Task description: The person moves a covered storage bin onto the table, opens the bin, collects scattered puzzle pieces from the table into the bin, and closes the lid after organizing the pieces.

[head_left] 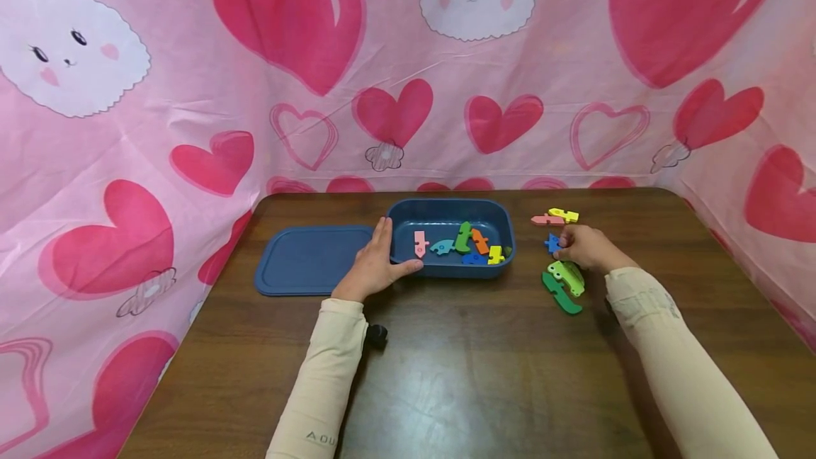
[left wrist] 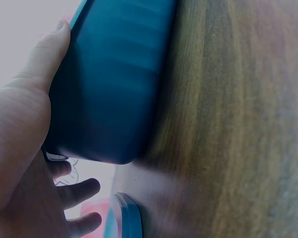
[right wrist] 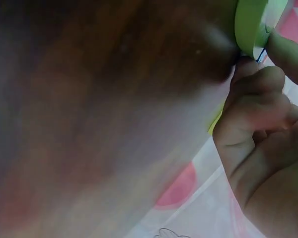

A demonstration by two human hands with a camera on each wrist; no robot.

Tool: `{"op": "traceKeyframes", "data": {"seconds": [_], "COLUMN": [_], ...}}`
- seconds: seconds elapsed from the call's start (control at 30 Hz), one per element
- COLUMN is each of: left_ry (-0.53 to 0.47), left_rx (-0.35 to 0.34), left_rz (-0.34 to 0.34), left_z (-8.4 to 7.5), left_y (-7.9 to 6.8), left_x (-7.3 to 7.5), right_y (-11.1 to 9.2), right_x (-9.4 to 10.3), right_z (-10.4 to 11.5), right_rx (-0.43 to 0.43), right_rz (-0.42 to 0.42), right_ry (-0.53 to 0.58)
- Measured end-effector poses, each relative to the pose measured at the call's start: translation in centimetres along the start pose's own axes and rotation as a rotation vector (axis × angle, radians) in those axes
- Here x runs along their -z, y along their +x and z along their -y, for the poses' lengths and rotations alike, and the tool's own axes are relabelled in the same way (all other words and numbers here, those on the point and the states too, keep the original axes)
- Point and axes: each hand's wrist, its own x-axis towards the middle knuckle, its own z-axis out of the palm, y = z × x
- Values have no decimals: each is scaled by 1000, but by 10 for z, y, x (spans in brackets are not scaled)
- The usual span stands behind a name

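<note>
I have the left hand (head_left: 372, 268) spread, thumb wide, against the box (head_left: 455, 271), whose length runs left to right, toy pieces (head_left: 463, 238) inside. Right of it, the right hand (head_left: 588, 247) pinches a blue piece (head_left: 551, 243), jutting left; its long axis I can't tell.

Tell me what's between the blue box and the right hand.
In the head view: the small blue piece that the right hand pinches, then bare tabletop up to the blue box.
</note>
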Motion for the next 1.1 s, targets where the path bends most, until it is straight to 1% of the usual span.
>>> {"op": "traceKeyframes", "data": {"seconds": [0.17, 0.23, 0.3, 0.4, 0.53, 0.67, 0.9, 1.1], "left_ry": [-2, -6, -9, -9, -9, -13, -8, -11], "left_rx": [-4, -4, -4, -4, -5, -3, -1, 3], "left_rz": [2, 1, 0, 1, 5, 4, 4, 4], "left_z": [0, 0, 0, 0, 0, 0, -2, -2], "left_y": [1, 0, 0, -1, -1, -1, 0, -1], "left_x": [0, 1, 1, 1, 1, 1, 1, 2], "right_y": [-6, -7, -7, -4, 1, 3, 1, -1], "right_x": [1, 2, 2, 0, -1, -1, -4, -5], "right_z": [-2, -3, -3, -5, -4, -1, 3, 3], "right_rx": [-38, -46, -40, -6, 51, 84, 60, 36], "right_rz": [-14, -36, -61, -86, -99, -121, -121, -107], "right_ry": [100, 94, 72, 13, -73, -152, -193, -174]}}
